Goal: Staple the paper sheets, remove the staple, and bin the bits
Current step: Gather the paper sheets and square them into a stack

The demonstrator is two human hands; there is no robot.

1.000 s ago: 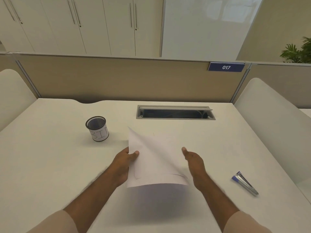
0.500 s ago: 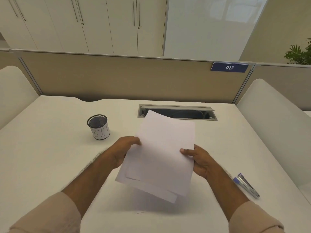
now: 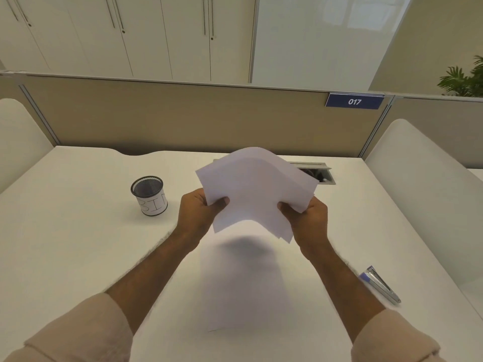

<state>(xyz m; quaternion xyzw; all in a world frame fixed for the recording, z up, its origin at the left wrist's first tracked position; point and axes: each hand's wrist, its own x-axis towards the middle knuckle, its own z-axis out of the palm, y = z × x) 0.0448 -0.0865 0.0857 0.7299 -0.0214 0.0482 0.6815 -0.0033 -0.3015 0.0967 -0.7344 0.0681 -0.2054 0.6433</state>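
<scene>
Both hands grip the paper sheets [image 3: 257, 189] above the desk [image 3: 78, 244]: the left hand [image 3: 200, 212] pinches their left edge, the right hand [image 3: 307, 218] their right. The mesh bin [image 3: 149, 195] stands left of the sheets, and the stapler [image 3: 380, 284] lies well to their right.

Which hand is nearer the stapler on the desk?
Right. The right hand grips the paper sheets up-left of the stapler; the left hand holds their far side.
</scene>
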